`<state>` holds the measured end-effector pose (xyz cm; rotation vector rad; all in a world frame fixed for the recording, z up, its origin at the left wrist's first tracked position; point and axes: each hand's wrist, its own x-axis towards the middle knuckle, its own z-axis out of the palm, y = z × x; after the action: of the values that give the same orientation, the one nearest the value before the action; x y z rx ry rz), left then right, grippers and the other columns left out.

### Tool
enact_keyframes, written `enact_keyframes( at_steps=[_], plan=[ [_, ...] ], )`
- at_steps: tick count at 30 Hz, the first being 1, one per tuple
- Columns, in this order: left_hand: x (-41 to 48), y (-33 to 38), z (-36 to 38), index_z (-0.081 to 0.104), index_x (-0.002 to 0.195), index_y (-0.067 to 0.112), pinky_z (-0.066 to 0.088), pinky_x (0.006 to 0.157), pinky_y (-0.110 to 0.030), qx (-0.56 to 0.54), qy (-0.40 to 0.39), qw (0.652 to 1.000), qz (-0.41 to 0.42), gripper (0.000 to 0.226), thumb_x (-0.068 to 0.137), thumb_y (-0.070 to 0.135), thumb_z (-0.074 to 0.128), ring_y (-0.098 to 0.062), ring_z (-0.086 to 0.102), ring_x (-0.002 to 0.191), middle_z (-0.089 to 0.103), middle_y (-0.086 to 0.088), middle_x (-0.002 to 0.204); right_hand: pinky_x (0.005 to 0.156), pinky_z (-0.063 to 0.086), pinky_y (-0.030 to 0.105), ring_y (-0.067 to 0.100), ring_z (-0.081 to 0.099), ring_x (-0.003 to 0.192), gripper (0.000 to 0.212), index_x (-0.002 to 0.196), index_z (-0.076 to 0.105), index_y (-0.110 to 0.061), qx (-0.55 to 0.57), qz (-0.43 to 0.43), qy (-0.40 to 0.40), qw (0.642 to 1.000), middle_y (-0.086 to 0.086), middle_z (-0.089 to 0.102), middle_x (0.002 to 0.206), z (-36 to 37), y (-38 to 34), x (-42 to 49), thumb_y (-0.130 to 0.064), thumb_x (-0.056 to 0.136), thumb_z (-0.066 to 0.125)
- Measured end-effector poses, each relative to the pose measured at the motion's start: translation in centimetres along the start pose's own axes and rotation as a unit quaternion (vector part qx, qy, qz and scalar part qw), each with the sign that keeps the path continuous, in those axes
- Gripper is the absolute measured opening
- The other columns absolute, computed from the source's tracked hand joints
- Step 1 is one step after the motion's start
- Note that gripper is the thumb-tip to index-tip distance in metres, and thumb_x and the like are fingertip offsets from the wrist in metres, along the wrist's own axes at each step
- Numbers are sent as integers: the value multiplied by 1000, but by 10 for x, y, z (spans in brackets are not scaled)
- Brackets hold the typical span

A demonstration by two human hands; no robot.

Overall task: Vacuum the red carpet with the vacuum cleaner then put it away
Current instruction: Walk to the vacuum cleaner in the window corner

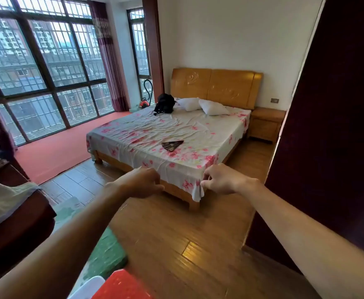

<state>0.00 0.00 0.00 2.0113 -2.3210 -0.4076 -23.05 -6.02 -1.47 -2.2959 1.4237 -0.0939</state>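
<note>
Plainly, both hands are hanging empty in front of the person. The left hand [142, 182] and the right hand [220, 180] are reaching forward side by side, a little apart, with fingers loosely curled and gripping nothing. That suits someone who is only entering the room and has not yet taken up the tool. In the view they are overlapping the foot corner of the bed [215, 87], though I cannot tell whether the right fingertips are brushing the flowered sheet [146, 128] or hovering short of it. Past the hands, a folding fan [172, 145] is lying on the sheet at 12 o'clock, and a black backpack [164, 103] is sitting farther up beside the pillows [202, 105]. The vacuum cleaner [143, 102], small and red, is standing well apart from the hands at about 11 o'clock. It is tucked into the far corner by the windows [47, 72], with its hose [148, 87] looping upward, likely parked there out of the way. The red carpet [53, 147] is running along the glass at 10 o'clock, between the windows and the bed's left side, and meeting the wooden floor [176, 234]. Nothing is blocking the way there, so I judge the task is only beginning, with the walk round the bed's foot coming first.
</note>
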Motion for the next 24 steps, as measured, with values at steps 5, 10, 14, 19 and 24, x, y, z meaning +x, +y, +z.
enact_keyframes(
  at_steps=[5, 10, 14, 19, 24],
  plan=[
    [40, 27, 14, 63, 89, 20, 47, 66, -20, -1, 1, 998, -55, 16, 99, 31, 58, -3, 54, 62, 54, 13, 72, 79, 57, 30, 10, 65, 84, 20, 103, 70, -15, 0, -35, -22, 999, -2, 69, 98, -11, 53, 27, -29, 98, 57],
    [53, 43, 25, 67, 92, 15, 52, 66, -25, -18, 15, 994, -111, 21, 99, 33, 58, -6, 56, 63, 60, 7, 76, 82, 59, 31, 10, 66, 85, 18, 100, 69, -17, -6, -67, -44, 997, -3, 68, 97, -21, 82, 62, -31, 98, 58],
    [56, 27, 27, 71, 98, 15, 56, 77, -32, -12, 17, 987, -158, 27, 98, 39, 58, -8, 58, 69, 63, 6, 81, 83, 58, 31, 8, 65, 85, 13, 97, 68, -22, -9, -104, -68, 992, -8, 67, 93, -13, 81, 97, -32, 97, 59],
    [71, -11, 25, 71, 100, 18, 47, 75, -27, -16, 11, 979, -201, 26, 98, 40, 57, -8, 56, 72, 57, 11, 77, 83, 56, 31, 8, 63, 86, 19, 102, 70, -20, -29, -140, -82, 986, -6, 68, 97, -4, 62, 148, -33, 97, 59],
    [122, -74, 31, 71, 102, 18, 51, 78, -30, -36, 18, 974, -223, 28, 98, 41, 57, -15, 62, 82, 64, 3, 88, 84, 57, 31, 7, 64, 85, 18, 102, 70, -21, -47, -159, -89, 982, -7, 69, 96, 9, 41, 226, -34, 96, 59]
  ],
)
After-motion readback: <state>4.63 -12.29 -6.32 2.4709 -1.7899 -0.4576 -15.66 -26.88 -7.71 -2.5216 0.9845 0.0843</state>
